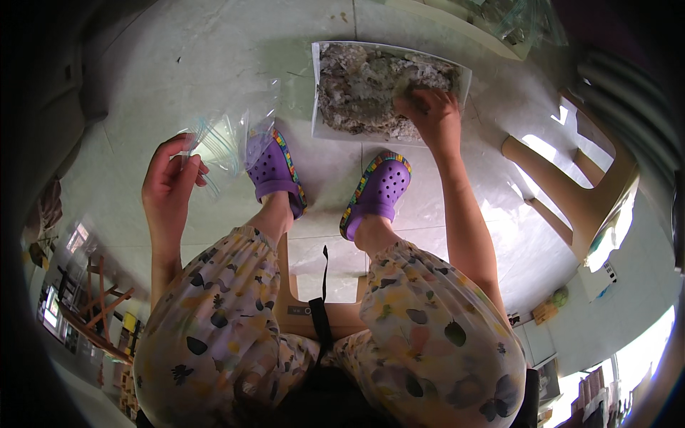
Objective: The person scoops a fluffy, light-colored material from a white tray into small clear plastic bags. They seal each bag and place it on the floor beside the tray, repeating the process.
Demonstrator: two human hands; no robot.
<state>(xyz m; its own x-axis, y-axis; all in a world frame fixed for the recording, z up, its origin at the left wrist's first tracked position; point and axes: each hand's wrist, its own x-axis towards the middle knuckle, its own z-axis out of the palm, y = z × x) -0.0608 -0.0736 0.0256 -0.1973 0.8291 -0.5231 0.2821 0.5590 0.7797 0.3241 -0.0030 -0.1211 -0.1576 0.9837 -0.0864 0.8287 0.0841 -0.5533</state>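
Observation:
My left hand (pixel 174 171) pinches several clear zip-top plastic bags (pixel 219 144) between thumb and fingers, and they hang out towards my left shoe. My right hand (pixel 436 115) reaches into a white open box (pixel 316 125) on the floor, its fingertips down in a clumpy grey-brown, fibrous-looking material (pixel 358 91). Some of that stuff lies at the fingers; whether it is gripped, I cannot tell. The box stands just beyond my feet, a little to the right.
Purple clogs (pixel 388 187) are on my feet on the tiled floor. A beige plastic stool (pixel 583 198) is at the right. Another pale container (pixel 481 32) with clear plastic bags (pixel 522 24) stands at the top right. A wooden chair (pixel 101 315) is far left.

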